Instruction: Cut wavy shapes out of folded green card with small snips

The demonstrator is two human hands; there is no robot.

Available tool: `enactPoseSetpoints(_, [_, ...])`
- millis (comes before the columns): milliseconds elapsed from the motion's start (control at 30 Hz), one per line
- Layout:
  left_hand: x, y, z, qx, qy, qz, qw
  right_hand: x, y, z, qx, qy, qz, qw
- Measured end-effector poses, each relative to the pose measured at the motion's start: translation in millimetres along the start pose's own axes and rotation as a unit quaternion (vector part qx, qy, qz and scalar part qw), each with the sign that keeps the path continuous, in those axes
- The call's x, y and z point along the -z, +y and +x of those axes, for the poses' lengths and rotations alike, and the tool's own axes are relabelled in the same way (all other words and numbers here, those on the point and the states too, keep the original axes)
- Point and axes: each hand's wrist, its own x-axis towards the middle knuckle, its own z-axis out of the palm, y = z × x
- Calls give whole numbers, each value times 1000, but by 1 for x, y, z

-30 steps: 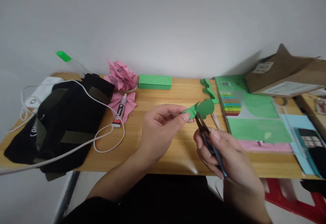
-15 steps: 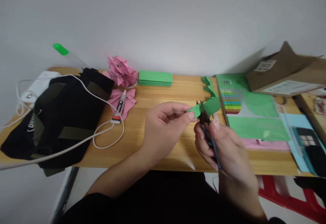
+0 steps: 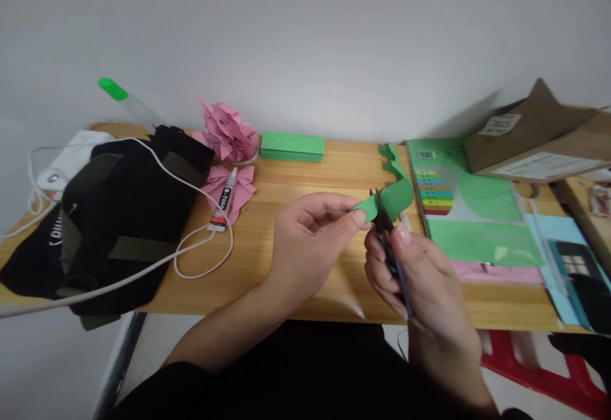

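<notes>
Between the thumb and fingers of my left hand [image 3: 315, 235] is the near end of a piece of green paper [image 3: 397, 198]. My right hand [image 3: 420, 267] is closed around the handles of a pair of dark scissors [image 3: 384, 223]. The blades lie across the green paper, just right of my left fingertips, and their tips stick out past its upper edge. Curled green paper strips [image 3: 392, 159] lie on the table behind the piece; whether they are joined to it I cannot tell.
A stack of green paper [image 3: 292, 146] and pink paper petals [image 3: 229, 132] lie at the back. A glue tube [image 3: 224, 200] rests near a white cable and a black bag [image 3: 128, 216] on the left. Right: green paper packs [image 3: 482, 238], a cardboard box [image 3: 539, 133], a phone-like object [image 3: 580, 273].
Almost nothing differs. The view has shifted very slightly, and both hands keep the same hold on the green paper and the scissors.
</notes>
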Motion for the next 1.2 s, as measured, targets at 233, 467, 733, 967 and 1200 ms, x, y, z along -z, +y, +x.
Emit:
enactPoseSetpoints(233, [-1,-2,0,1,-2,-28,1000,-1,3,1,-1,6,2,1000])
enactPoseSetpoints(467, [-1,-3,0,11,0,-35,999,-2,4,1,5,5,7,1000])
enactPoseSetpoints(733, [0,-2,-1,20,0,-41,999,-3,3,2,-2,8,0,1000])
enactPoseSetpoints(967, [-1,-2,0,19,5,-34,999,-4,5,1,6,14,10,1000])
enactPoseSetpoints(1200, [0,-3,0,20,3,-49,999,-4,5,2,6,16,4,1000])
